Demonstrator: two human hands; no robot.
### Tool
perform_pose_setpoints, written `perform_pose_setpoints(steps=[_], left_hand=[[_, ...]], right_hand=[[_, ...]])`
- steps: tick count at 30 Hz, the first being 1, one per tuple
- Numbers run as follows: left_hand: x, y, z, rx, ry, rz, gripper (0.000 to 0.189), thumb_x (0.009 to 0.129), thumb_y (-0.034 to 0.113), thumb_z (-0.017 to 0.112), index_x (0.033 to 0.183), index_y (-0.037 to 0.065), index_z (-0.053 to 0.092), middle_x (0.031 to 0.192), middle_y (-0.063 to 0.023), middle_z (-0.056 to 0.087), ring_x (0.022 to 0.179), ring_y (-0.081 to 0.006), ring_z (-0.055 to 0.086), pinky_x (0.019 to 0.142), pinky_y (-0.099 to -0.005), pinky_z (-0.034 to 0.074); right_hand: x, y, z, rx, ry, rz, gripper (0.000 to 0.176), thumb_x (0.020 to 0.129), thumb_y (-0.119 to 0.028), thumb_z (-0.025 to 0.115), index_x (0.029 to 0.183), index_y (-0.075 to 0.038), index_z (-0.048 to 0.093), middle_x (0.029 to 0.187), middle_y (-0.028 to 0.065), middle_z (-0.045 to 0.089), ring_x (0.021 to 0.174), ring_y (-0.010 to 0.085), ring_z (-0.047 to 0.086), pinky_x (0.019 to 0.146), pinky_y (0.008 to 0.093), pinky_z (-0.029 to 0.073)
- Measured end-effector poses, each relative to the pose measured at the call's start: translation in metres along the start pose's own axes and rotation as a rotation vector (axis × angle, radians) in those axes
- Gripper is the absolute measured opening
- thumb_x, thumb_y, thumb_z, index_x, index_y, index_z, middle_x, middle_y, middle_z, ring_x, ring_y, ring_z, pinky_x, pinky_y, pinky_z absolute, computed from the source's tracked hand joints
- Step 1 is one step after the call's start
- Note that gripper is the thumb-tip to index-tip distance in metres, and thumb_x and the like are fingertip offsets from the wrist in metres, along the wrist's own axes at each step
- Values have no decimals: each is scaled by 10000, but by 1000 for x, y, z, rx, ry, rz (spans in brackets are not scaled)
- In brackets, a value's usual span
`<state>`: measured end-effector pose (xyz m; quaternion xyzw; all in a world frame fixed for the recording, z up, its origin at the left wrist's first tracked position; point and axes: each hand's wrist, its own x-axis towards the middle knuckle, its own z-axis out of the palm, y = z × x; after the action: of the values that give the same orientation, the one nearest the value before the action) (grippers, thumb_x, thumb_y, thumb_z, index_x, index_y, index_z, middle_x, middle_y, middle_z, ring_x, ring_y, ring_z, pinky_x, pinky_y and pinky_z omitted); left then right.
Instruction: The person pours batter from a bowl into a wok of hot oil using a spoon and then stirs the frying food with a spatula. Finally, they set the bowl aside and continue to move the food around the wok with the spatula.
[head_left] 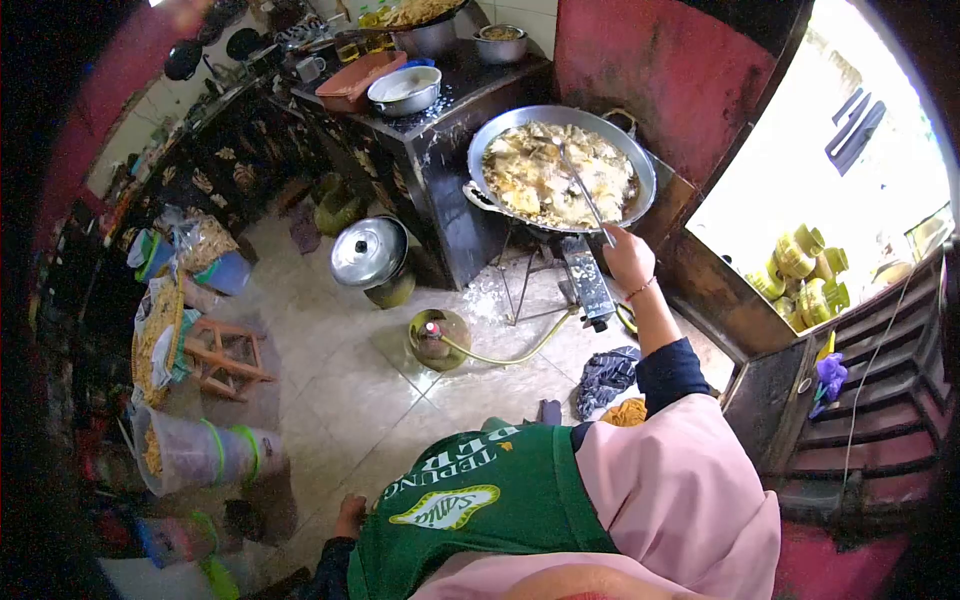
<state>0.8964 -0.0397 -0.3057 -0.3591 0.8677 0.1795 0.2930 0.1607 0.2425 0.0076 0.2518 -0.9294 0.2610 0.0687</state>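
My right hand (629, 262) is closed round the end of a long-handled metal spatula (585, 190). The spatula slants into a large wok (478, 135), where its head is partly hidden among the food. Pale golden pieces of food (560, 180) fry in bubbling oil there. A metal stand with a burner (588, 280) supports the wok. Down beside my green apron (490, 500), my left hand (350, 515) hangs away from the wok; its fingers are too small and partly hidden to read.
A gas cylinder (440, 340) stands on the floor, its hose (530, 352) running to the burner. Left of it is a lidded pot (370, 252). The black counter (455, 130) holds a white basin (404, 92) and a reddish tray (360, 82). Cloths (606, 380) lie near my feet; a wooden stool (225, 358) stands left.
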Motion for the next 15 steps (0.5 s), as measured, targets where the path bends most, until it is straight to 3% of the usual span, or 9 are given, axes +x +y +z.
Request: perform_pose_setpoints(steps=[2,5,8,14,15], left_hand=[[-1,-3,3,158,45,75,138,685,52,571,822,75,563,778,-198,527,737,-356,544,634,-460,470],[-1,-12,9,205,295,271,136,700,90,569,837,82,574,774,-193,544,753,-356,554,623,-455,476],[15,-12,8,228,101,154,124,723,149,551,825,84,573,780,-207,558,774,-366,553,645,-461,471],[0,-24,-9,-422,42,-17,179,752,210,529,853,71,577,849,-213,581,788,-396,552,642,-472,468],[3,-26,-5,-169,89,78,188,758,211,527,865,64,576,859,-209,583,791,-395,554,646,-472,468]], right_hand=[[15,5,4,-105,-44,53,376,713,-191,524,1084,-186,589,878,162,622,827,313,598,734,397,475],[38,31,41,-144,-31,9,388,730,-156,464,1098,-199,577,870,155,626,824,298,606,714,393,478],[38,29,54,-170,-115,47,408,731,-141,439,1112,-212,567,920,136,625,863,283,602,737,376,475],[31,33,67,-81,-222,163,397,750,-195,490,1144,-203,540,1002,119,607,927,288,579,783,377,468],[26,43,74,-63,-201,110,384,773,-250,518,1153,-194,530,1004,120,607,931,287,576,784,381,468]])
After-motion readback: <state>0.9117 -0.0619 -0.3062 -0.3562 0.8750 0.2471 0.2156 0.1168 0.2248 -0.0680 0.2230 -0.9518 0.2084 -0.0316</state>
